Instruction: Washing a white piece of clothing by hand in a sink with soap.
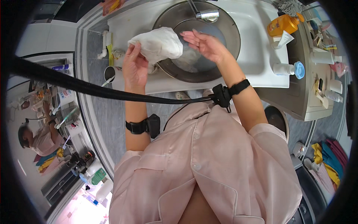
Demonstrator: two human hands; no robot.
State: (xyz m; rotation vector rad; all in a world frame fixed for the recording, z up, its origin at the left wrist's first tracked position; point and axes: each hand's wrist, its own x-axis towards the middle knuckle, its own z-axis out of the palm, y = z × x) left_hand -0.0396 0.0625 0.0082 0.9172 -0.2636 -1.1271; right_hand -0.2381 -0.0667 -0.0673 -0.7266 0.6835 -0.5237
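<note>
My left hand (135,66) grips the edge of a white wet-looking cloth (158,43), thumb on top, and raises it above the left side of a round metal basin (232,42). To the right of the cloth, my right hand (206,45) is apart from it, palm turned up, fingers stretched out and holding nothing. Below both hands, cloudy water (210,64) stands in the basin, and a pale, sudsy-looking patch (187,59) shows there; whether it is foam or more cloth I cannot tell. A chrome faucet (207,15) reaches over the basin's far side.
The basin sits in a white sink (257,52). Along its right are an orange pump bottle (282,26), a white tube (284,39) and a white bottle with a blue cap (285,69). A cup (109,73) stands at the left. A black cable (123,93) crosses before my left forearm.
</note>
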